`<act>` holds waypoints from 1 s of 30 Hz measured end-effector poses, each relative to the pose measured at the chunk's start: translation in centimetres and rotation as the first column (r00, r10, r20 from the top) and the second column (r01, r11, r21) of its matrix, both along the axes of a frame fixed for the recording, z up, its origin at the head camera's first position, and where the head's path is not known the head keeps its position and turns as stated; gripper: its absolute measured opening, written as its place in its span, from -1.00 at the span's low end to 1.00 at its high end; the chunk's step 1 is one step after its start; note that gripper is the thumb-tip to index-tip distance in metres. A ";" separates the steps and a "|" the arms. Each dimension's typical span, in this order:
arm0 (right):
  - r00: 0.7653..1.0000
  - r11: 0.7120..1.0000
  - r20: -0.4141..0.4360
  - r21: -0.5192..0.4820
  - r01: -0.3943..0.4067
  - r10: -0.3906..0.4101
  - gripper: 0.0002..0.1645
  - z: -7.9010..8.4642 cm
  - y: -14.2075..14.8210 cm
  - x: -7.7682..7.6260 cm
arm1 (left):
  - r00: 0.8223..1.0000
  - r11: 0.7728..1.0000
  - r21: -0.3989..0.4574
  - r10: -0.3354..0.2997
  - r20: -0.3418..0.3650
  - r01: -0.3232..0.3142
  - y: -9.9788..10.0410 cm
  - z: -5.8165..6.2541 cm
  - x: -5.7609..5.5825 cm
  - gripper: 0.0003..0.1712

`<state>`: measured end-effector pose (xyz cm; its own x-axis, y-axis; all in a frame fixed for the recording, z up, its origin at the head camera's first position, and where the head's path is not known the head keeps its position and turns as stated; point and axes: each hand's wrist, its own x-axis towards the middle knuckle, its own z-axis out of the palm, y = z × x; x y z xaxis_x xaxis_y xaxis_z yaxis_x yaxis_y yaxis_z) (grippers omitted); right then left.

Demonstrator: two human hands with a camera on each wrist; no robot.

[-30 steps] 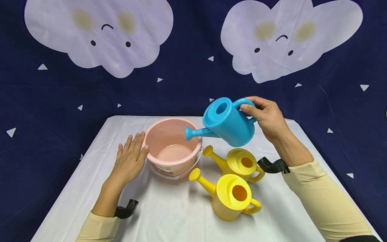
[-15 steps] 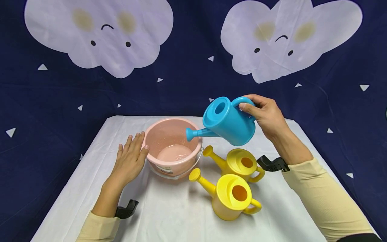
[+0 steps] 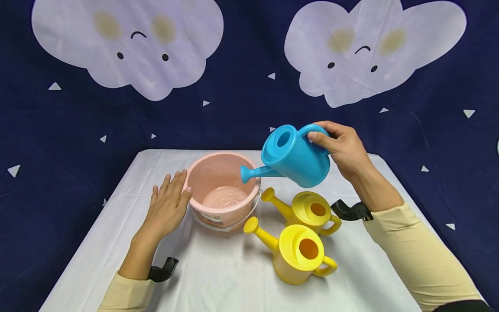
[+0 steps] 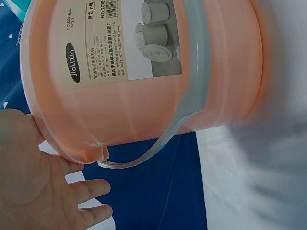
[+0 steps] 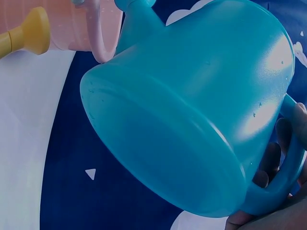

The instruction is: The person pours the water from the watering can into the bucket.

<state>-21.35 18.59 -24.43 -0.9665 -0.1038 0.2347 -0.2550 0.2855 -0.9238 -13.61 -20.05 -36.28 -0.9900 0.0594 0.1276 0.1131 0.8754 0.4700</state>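
My right hand (image 3: 343, 149) grips the handle of a blue watering can (image 3: 296, 158), tilted left in the air with its spout over a pink bucket (image 3: 224, 210). Rippling water (image 3: 224, 198) covers the bucket's floor. In the right wrist view the underside of the blue watering can (image 5: 182, 124) fills the middle, and curled fingers (image 5: 271, 163) pass through its handle. My left hand (image 3: 167, 203) rests against the bucket's left rim with straight fingers. The left wrist view shows that hand (image 4: 43, 177) at the rim, with the bucket's label (image 4: 100, 38) above it.
Two yellow watering cans stand on the white-covered table (image 3: 218, 277): one (image 3: 312, 212) right of the bucket, the other (image 3: 298, 253) nearer the front. Their spouts point left toward the bucket. A dark blue cloth (image 3: 245, 117) with clouds hangs behind the table.
The blue watering can has tipped and shifted very slightly. Ripples have appeared and spread on the water in the bucket. My left hand has stayed in place.
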 end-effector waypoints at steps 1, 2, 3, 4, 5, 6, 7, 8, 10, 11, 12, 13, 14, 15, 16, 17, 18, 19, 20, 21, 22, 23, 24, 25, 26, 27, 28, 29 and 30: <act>1.000 1.000 -0.001 -0.003 -0.002 0.002 -0.58 0.0 0.0 0.0 | 1.000 1.000 0.000 0.000 -0.001 0.000 0.0 0.0 0.0 -0.29; 1.000 1.000 -0.001 -0.005 -0.003 0.003 -0.58 0.1 -0.1 0.0 | 1.000 1.000 -0.001 -0.001 -0.002 0.001 0.0 0.0 0.0 -0.29; 1.000 1.000 -0.001 -0.006 -0.005 0.005 -0.57 0.1 -0.1 0.0 | 1.000 1.000 -0.001 0.000 -0.003 0.000 0.0 0.0 0.0 -0.29; 1.000 1.000 0.000 -0.002 -0.005 0.005 -0.57 0.1 -0.1 0.0 | 1.000 1.000 -0.001 0.000 -0.004 0.000 0.0 0.0 0.0 -0.29; 1.000 1.000 0.002 0.000 -0.008 0.008 -0.56 0.1 -0.1 0.0 | 1.000 1.000 -0.001 0.000 -0.004 0.000 0.0 0.0 0.0 -0.29; 1.000 1.000 0.004 0.004 -0.009 0.009 -0.55 0.2 -0.1 0.0 | 1.000 1.000 -0.001 0.000 -0.003 0.000 0.0 0.0 0.0 -0.29; 1.000 1.000 0.006 0.005 -0.011 0.011 -0.54 0.2 -0.1 0.0 | 1.000 1.000 -0.001 0.000 -0.003 0.000 0.0 0.0 0.0 -0.29; 1.000 1.000 0.007 0.008 -0.012 0.012 -0.53 0.2 -0.1 0.0 | 1.000 1.000 -0.001 0.000 -0.003 0.000 0.0 0.0 0.0 -0.29; 1.000 1.000 0.008 0.011 -0.015 0.015 -0.52 0.3 -0.2 0.0 | 1.000 1.000 -0.003 0.001 -0.003 -0.001 0.0 0.0 -0.1 -0.29; 1.000 1.000 0.006 0.010 -0.016 0.016 -0.52 0.3 -0.2 0.0 | 1.000 1.000 -0.004 0.001 -0.003 -0.001 0.0 0.0 -0.1 -0.29; 1.000 1.000 0.005 0.009 -0.016 0.016 -0.53 0.3 -0.2 0.0 | 1.000 1.000 -0.005 0.001 -0.003 -0.001 0.0 0.0 -0.1 -0.29; 1.000 1.000 0.004 0.008 -0.015 0.015 -0.53 0.3 -0.2 0.0 | 1.000 1.000 -0.006 0.002 -0.004 -0.002 0.0 0.0 -0.1 -0.29; 1.000 1.000 0.003 0.004 -0.016 0.016 -0.53 0.3 -0.3 0.0 | 1.000 1.000 -0.007 0.002 -0.005 -0.002 0.0 0.0 -0.1 -0.29; 1.000 1.000 0.002 0.002 -0.016 0.016 -0.54 0.3 -0.3 0.0 | 1.000 1.000 -0.008 0.002 -0.004 -0.002 0.0 0.0 -0.1 -0.29; 1.000 1.000 0.002 0.000 -0.016 0.016 -0.54 0.3 -0.3 0.0 | 1.000 1.000 -0.007 0.002 -0.003 -0.002 0.0 0.0 -0.1 -0.29; 1.000 1.000 0.002 -0.001 -0.015 0.015 -0.55 0.3 -0.3 0.0 | 1.000 1.000 -0.008 0.002 -0.002 -0.002 0.0 0.0 -0.1 -0.28; 1.000 1.000 0.002 -0.005 -0.016 0.016 -0.55 0.3 -0.3 0.0 | 1.000 1.000 -0.007 0.002 -0.001 -0.002 0.0 0.0 -0.1 -0.28; 1.000 1.000 0.001 -0.009 -0.016 0.016 -0.56 0.3 -0.4 0.0 | 1.000 1.000 -0.007 0.001 0.000 -0.001 0.0 0.0 -0.1 -0.28; 1.000 1.000 -0.001 -0.015 -0.017 0.017 -0.57 0.3 -0.4 0.0 | 1.000 1.000 -0.006 0.001 0.002 -0.001 0.0 0.0 -0.1 -0.28; 1.000 1.000 -0.002 -0.017 -0.017 0.017 -0.58 0.3 -0.4 0.0 | 1.000 1.000 -0.005 0.000 0.003 0.000 -0.1 0.0 -0.1 -0.28; 1.000 1.000 -0.003 -0.021 -0.018 0.017 -0.59 0.4 -0.5 0.0 | 1.000 1.000 -0.005 0.001 0.004 -0.001 -0.1 0.0 -0.1 -0.28; 1.000 1.000 -0.005 -0.025 -0.018 0.018 -0.59 0.4 -0.5 0.0 | 1.000 1.000 -0.005 0.000 0.004 0.000 -0.1 -0.1 -0.1 -0.28; 1.000 0.999 -0.007 -0.029 -0.020 0.020 -0.60 0.4 -0.5 0.0 | 1.000 1.000 -0.005 0.000 0.005 0.000 -0.1 -0.1 -0.1 -0.28; 1.000 0.999 -0.008 -0.032 -0.021 0.021 -0.60 0.4 -0.5 0.0 | 1.000 1.000 -0.005 0.000 0.006 0.000 -0.1 -0.1 -0.1 -0.28; 1.000 0.999 -0.010 -0.034 -0.023 0.022 -0.61 0.4 -0.5 0.0 | 1.000 1.000 -0.004 0.000 0.007 0.000 -0.1 -0.1 -0.1 -0.28; 1.000 0.999 -0.010 -0.038 -0.024 0.024 -0.61 0.5 -0.5 0.0 | 1.000 1.000 -0.004 0.000 0.006 0.000 -0.1 -0.1 -0.1 -0.28; 1.000 0.999 -0.010 -0.043 -0.027 0.026 -0.62 0.5 -0.6 0.0 | 1.000 1.000 -0.004 0.000 0.007 0.000 -0.1 -0.1 0.0 -0.28; 1.000 0.999 -0.011 -0.046 -0.029 0.029 -0.62 0.5 -0.6 0.0 | 1.000 1.000 -0.003 0.000 0.006 0.000 -0.1 -0.1 0.0 -0.28; 0.999 0.998 -0.011 -0.050 -0.031 0.030 -0.62 0.5 -0.6 0.0 | 1.000 1.000 -0.002 0.000 0.005 0.000 -0.1 -0.1 0.0 -0.28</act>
<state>-21.36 18.03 -23.89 -0.9605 -0.1212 0.2504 -0.2726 0.2308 -0.9340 -13.63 -20.13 -36.40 -0.9907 0.0599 0.1224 0.1109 0.8763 0.4689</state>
